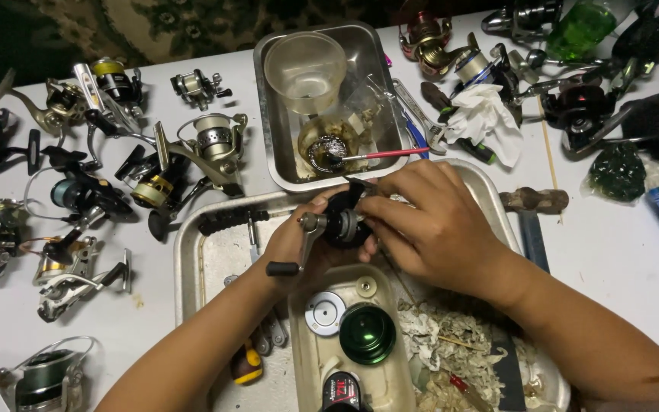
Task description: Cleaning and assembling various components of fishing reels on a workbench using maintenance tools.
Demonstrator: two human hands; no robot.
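Apparently black metal reel (342,221), two-handed.

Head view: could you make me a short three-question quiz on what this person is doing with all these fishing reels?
1. True or false: both hands hold the black reel over the tray.
2. Which hand covers the reel from above? A) left hand B) right hand
3. What colour is the spool in the small tub below the hands?

Key: 1 true; 2 B; 3 green.
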